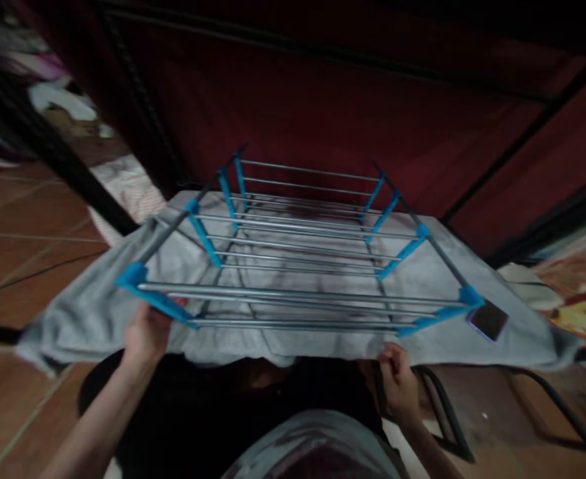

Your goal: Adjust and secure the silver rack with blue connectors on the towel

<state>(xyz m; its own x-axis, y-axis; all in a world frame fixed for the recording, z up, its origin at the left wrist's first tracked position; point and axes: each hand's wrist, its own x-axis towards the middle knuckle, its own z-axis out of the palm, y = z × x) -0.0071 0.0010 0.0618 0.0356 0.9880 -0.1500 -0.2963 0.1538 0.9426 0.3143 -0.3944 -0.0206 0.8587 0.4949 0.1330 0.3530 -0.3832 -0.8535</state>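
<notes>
A rack of metal rods [293, 295] with blue plastic brackets rests on a grey cloth [267, 344] spread over a table. My left hand [147, 332] is closed around the blue bracket at the rack's near left corner. Close to the cloth's front edge, below the near right part of the rack, is my right hand [399, 382]. Its fingers are curled, and whatever they may pinch is too small to make out. Both hands are slightly blurred.
A phone [489, 320] lies on the cloth right of the rack. Behind stands a dark red panel [322, 113]. A black-framed chair [445, 406] is at lower right, a colourful cloth [585, 316] at far right. Tiled floor [33, 233] and a striped cloth [130, 189] show left.
</notes>
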